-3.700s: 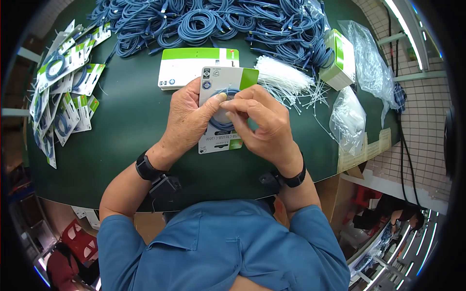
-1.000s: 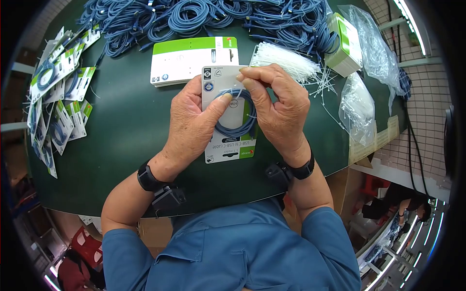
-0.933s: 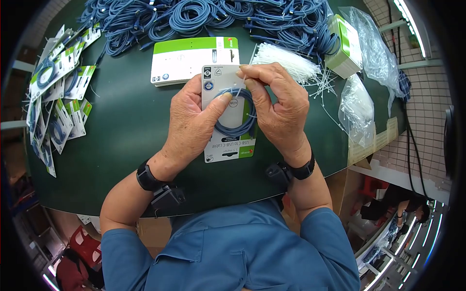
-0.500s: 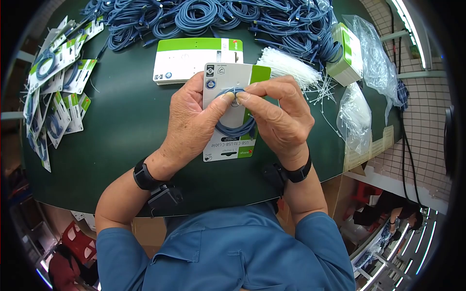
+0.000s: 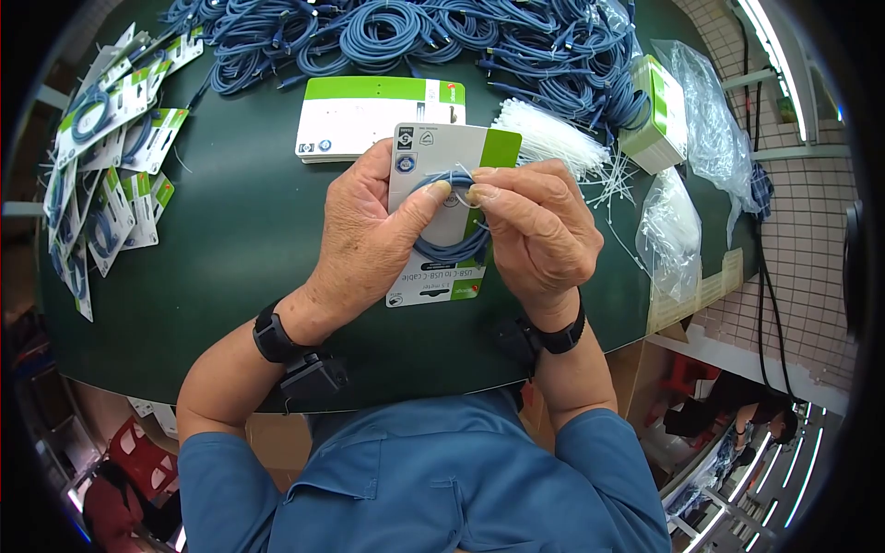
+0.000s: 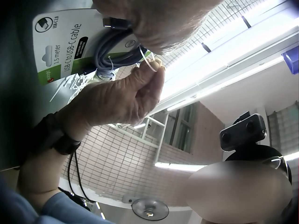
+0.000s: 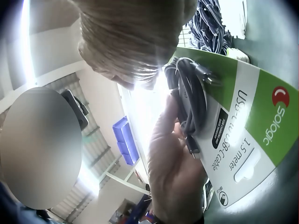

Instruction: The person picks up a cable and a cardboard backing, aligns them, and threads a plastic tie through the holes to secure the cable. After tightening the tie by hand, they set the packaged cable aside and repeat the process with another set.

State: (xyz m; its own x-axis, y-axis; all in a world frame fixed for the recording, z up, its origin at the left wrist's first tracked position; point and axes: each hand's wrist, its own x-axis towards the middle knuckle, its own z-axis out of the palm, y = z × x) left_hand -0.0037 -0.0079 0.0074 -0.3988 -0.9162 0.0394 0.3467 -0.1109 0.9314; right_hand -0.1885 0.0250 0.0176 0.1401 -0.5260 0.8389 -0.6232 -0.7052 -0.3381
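My left hand (image 5: 364, 217) grips a white and green cable card (image 5: 456, 143) upright over the table, its thumb pressing a coiled blue USB-C cable (image 5: 442, 251) onto the card's face. Beside that thumb, my right hand (image 5: 546, 226) pinches a thin white cable tie between thumb and forefinger. In the left wrist view the cable tie (image 6: 145, 59) bows from the coil to the right fingertips. White tie ends also stick up at the coil's top in the head view. The right wrist view shows the card's printed lower half and the cable's plug (image 7: 192, 145).
Behind the hands lie a stack of blank cards (image 5: 359, 120) and a heap of blue cables (image 5: 378, 37). Loose white cable ties (image 5: 553, 129), more cards (image 5: 641, 138) and plastic bags (image 5: 673, 230) sit at right. Carded cables (image 5: 106, 138) pile up at left.
My right hand has come down from the card's top edge to the coil, then slightly right, with the tie pinched. My left hand keeps its grip on the card.
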